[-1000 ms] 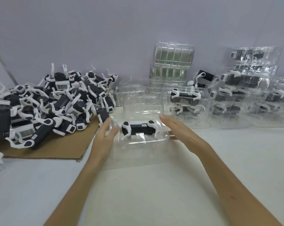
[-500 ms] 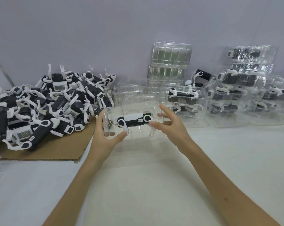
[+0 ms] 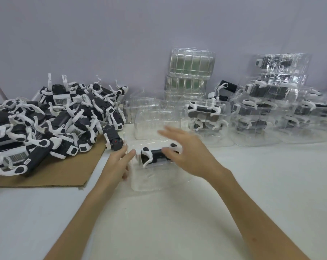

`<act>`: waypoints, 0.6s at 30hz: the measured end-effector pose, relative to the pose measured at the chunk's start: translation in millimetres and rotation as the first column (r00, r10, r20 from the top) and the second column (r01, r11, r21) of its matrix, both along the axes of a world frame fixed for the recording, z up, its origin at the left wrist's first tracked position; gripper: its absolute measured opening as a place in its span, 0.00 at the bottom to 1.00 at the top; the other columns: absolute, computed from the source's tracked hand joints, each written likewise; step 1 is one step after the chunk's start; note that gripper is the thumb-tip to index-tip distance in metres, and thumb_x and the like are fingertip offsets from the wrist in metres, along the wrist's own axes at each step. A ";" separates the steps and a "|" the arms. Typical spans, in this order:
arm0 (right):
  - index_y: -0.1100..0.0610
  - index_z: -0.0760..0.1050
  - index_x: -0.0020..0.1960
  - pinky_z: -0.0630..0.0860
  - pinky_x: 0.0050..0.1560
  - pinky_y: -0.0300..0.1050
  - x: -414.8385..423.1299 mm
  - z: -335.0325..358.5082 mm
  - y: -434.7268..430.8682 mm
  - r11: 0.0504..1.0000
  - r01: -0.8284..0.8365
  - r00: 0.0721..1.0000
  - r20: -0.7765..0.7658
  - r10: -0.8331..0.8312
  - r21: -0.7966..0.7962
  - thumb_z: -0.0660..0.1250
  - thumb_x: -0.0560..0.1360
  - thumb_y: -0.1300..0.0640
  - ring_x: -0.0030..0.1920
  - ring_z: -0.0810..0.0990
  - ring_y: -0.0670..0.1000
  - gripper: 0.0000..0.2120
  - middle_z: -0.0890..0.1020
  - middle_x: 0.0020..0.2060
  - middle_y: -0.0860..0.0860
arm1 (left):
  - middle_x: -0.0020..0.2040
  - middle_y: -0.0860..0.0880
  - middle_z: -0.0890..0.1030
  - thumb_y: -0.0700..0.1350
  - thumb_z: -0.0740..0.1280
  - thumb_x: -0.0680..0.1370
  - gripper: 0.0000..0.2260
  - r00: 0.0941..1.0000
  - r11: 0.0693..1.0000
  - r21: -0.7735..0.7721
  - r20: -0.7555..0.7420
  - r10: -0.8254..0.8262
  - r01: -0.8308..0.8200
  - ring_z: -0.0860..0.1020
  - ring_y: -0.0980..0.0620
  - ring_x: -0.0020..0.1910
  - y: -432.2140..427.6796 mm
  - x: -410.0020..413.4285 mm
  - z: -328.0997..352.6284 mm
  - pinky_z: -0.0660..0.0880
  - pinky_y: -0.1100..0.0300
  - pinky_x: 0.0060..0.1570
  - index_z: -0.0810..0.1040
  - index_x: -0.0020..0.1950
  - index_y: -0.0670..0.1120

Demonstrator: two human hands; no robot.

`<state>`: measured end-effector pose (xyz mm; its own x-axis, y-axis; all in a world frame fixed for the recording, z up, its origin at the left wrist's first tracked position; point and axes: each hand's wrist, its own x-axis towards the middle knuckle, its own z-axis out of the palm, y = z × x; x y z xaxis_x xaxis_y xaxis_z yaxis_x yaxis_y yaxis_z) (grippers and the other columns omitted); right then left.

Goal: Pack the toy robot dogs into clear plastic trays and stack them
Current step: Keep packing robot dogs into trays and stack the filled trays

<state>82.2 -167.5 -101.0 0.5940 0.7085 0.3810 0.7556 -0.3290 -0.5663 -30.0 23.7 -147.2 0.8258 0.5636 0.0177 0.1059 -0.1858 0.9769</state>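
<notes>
Toy dog (image 3: 155, 156) is lying inside a clear tray (image 3: 153, 182), which is sitting on the tabletop (image 3: 177, 226) midway between its left and right edges. Left hand (image 3: 119, 162) is touching the tray's left wall with straight fingers, gripping nothing. Right hand (image 3: 189, 152), blurred, is hovering over the dog with fingers spread and empty. Loose dogs (image 3: 52, 119) are lying heaped on cardboard (image 3: 65, 173) toward the left edge. Packed trays (image 3: 262, 113) are standing stacked along the far edge, right.

We can read no text; the white stickers (image 3: 60, 100) on the piled toy dogs (image 3: 37, 160) carry only blurred barcode-like patterns.
</notes>
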 end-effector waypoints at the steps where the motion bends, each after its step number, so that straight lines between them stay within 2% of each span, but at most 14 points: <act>1: 0.41 0.69 0.73 0.60 0.74 0.41 -8.6 1.4 2.9 0.997 -0.078 0.996 0.034 0.079 -0.029 0.67 0.78 0.48 0.74 0.65 0.42 0.24 0.66 0.76 0.41 | 0.41 0.45 0.73 0.51 0.63 0.82 0.12 1.000 0.999 -0.035 0.001 -0.015 0.015 0.72 0.54 0.30 -0.4 -0.1 0.2 0.68 0.60 0.34 0.78 0.56 0.44; 2: 0.40 0.69 0.73 0.60 0.74 0.44 -15.8 1.3 6.3 0.988 -0.129 0.989 0.060 0.134 -0.088 0.66 0.78 0.46 0.74 0.65 0.43 0.23 0.65 0.76 0.41 | 0.44 0.46 0.77 0.52 0.62 0.83 0.13 0.999 0.998 -0.053 0.000 -0.039 0.039 0.76 0.52 0.33 -1.1 -0.6 1.3 0.70 0.58 0.36 0.79 0.57 0.45; 4: 0.38 0.65 0.75 0.58 0.75 0.50 -23.3 -1.9 11.0 0.952 -0.163 0.978 0.081 0.190 -0.261 0.64 0.79 0.43 0.77 0.60 0.46 0.24 0.60 0.79 0.43 | 0.52 0.54 0.83 0.53 0.59 0.83 0.13 0.994 0.993 -0.042 -0.004 -0.106 0.106 0.83 0.50 0.42 -3.8 -1.8 3.9 0.73 0.57 0.43 0.79 0.62 0.51; 7: 0.40 0.60 0.78 0.56 0.77 0.54 -18.8 -4.3 7.7 0.895 -0.098 0.985 0.086 0.149 -0.434 0.62 0.81 0.46 0.79 0.52 0.48 0.26 0.55 0.80 0.46 | 0.59 0.59 0.82 0.52 0.55 0.84 0.13 0.979 0.979 -0.016 -0.006 -0.204 0.204 0.85 0.52 0.51 -8.2 -2.8 4.9 0.74 0.55 0.51 0.73 0.67 0.59; 9: 0.42 0.60 0.78 0.57 0.77 0.53 -14.1 -3.5 1.2 0.894 -0.057 0.990 0.091 0.109 -0.444 0.62 0.81 0.48 0.79 0.51 0.47 0.27 0.54 0.80 0.45 | 0.61 0.57 0.81 0.51 0.54 0.85 0.14 0.979 0.979 0.023 -0.026 -0.203 0.204 0.85 0.53 0.51 -11.3 -2.0 4.3 0.73 0.55 0.52 0.74 0.67 0.58; 14: 0.39 0.60 0.77 0.57 0.77 0.49 -10.0 -10.3 -32.3 0.916 0.007 0.999 0.040 0.010 -0.401 0.62 0.81 0.48 0.79 0.49 0.42 0.26 0.56 0.80 0.44 | 0.61 0.55 0.81 0.48 0.57 0.85 0.12 0.984 0.984 0.033 -0.030 -0.175 0.176 0.85 0.53 0.49 -9.7 -1.1 0.6 0.73 0.54 0.54 0.78 0.62 0.56; 18: 0.39 0.60 0.77 0.53 0.78 0.52 7.3 -8.4 -69.3 0.903 0.091 0.996 0.027 -0.088 -0.419 0.61 0.82 0.50 0.79 0.48 0.41 0.25 0.56 0.80 0.42 | 0.60 0.55 0.81 0.47 0.58 0.84 0.12 0.986 0.985 0.040 -0.034 -0.166 0.167 0.85 0.54 0.49 -7.4 1.5 -4.2 0.73 0.55 0.51 0.79 0.61 0.56</act>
